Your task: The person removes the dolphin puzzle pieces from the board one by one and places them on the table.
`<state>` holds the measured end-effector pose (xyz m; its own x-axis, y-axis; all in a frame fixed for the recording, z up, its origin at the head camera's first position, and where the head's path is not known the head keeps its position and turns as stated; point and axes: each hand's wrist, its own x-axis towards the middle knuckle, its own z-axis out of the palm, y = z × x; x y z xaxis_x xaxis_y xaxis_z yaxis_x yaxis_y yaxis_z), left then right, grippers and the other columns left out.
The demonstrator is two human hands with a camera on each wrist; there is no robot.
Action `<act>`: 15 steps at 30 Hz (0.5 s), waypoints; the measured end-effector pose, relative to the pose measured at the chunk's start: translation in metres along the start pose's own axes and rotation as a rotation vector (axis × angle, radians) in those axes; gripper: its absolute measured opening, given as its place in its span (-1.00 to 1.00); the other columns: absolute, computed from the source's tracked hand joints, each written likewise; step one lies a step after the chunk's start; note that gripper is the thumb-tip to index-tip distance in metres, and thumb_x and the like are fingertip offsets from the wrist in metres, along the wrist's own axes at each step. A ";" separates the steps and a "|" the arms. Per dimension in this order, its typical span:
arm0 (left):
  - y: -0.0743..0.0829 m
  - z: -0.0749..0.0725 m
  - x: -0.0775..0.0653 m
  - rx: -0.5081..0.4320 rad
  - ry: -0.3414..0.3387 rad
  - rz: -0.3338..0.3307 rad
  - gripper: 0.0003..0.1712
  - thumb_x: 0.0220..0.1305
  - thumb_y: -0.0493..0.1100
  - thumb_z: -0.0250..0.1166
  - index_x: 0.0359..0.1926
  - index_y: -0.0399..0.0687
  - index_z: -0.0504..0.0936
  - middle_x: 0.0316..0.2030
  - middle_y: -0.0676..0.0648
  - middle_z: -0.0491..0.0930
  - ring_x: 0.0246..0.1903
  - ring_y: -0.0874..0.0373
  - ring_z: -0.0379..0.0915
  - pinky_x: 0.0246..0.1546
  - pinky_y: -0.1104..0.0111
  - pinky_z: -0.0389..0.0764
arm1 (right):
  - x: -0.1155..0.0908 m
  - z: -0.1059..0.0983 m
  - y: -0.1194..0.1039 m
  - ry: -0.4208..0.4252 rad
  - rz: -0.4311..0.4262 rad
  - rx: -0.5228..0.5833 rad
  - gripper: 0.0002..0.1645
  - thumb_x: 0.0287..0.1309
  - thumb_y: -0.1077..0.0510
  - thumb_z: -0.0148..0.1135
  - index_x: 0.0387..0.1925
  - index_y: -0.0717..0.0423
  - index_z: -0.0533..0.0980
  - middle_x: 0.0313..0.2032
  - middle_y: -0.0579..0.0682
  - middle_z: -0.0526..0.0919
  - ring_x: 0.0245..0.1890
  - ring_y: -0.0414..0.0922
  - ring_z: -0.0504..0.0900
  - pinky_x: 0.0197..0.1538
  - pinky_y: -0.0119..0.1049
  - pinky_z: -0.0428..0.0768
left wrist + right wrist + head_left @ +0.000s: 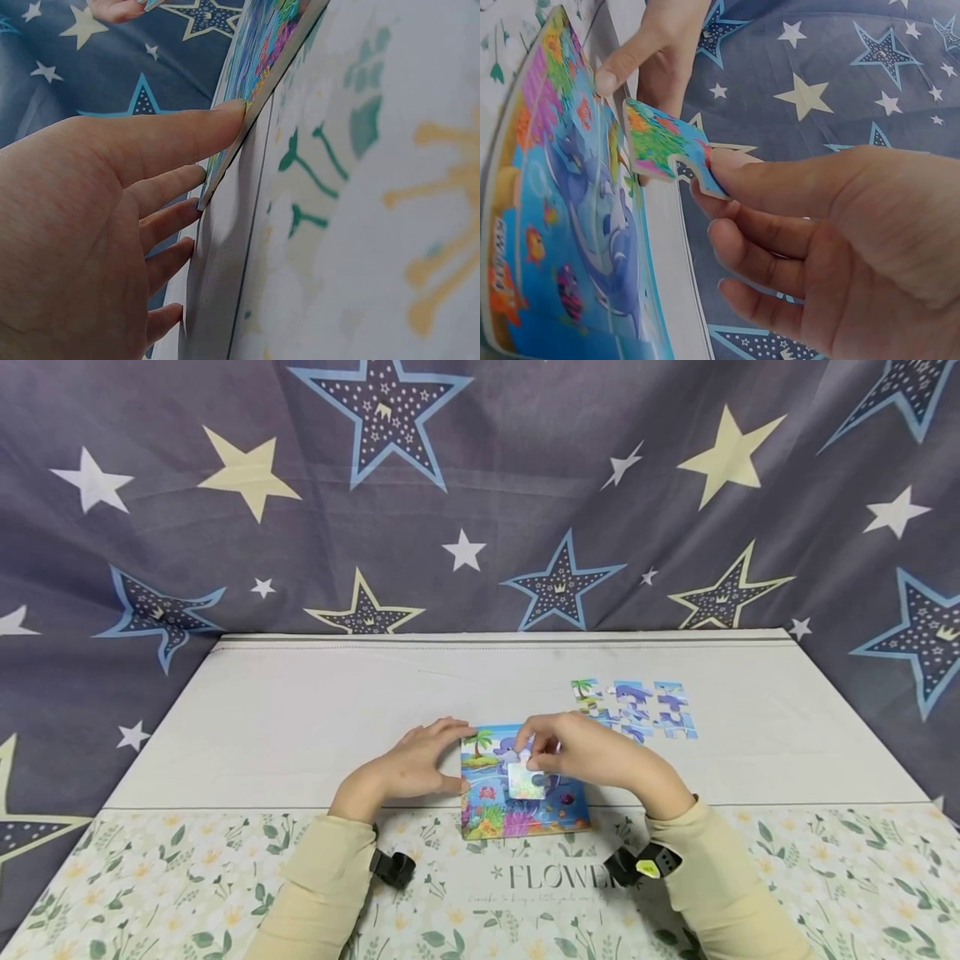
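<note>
A dolphin-and-coral picture puzzle board (477, 821) lies flat on the table. My left hand (411, 765) rests along its left side, the thumb (187, 135) touching the edge and the fingers extended. Over the board, my right hand (600, 750) pinches a jigsaw piece (525, 783) between thumb and fingers. In the right wrist view that jigsaw piece (660, 139) shows green and pink coral, held tilted and apart from the board surface. Its other fingers hang loosely bent below it.
Behind the right hand, several jigsaw pieces (632, 695) with dolphin and palm-tree parts lie grouped together on the white tabletop (300, 718). A flower-printed cloth (187, 877) covers the near part. A dark star-patterned curtain (525, 468) hangs behind and at both sides.
</note>
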<state>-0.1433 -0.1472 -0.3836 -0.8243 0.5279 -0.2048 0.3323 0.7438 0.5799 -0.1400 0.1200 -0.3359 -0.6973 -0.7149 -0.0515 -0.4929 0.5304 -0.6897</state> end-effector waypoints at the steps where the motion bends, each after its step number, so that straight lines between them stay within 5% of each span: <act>1: 0.000 0.000 0.000 0.000 -0.001 0.002 -0.07 0.17 0.00 0.42 0.50 -0.06 0.22 0.49 -0.16 0.08 0.49 -0.14 -0.12 0.47 -0.10 -0.25 | -0.001 -0.001 0.001 0.002 -0.001 -0.002 -0.82 0.28 0.29 0.27 -0.09 0.15 0.57 -0.34 -0.12 0.68 -0.35 -0.09 0.68 -0.31 -0.34 0.62; 15: 0.000 0.000 -0.001 -0.002 0.001 0.010 -0.06 0.16 0.00 0.42 0.50 -0.06 0.21 0.50 -0.17 0.07 0.49 -0.15 -0.14 0.47 -0.10 -0.26 | -0.009 -0.018 0.012 0.054 0.007 -0.023 -0.85 0.26 0.33 0.27 -0.14 0.17 0.59 -0.37 -0.10 0.68 -0.34 -0.14 0.65 -0.28 -0.27 0.61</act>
<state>-0.1424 -0.1480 -0.3840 -0.8214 0.5346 -0.1985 0.3392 0.7379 0.5835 -0.1493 0.1407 -0.3313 -0.7277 -0.6857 -0.0166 -0.4994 0.5462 -0.6725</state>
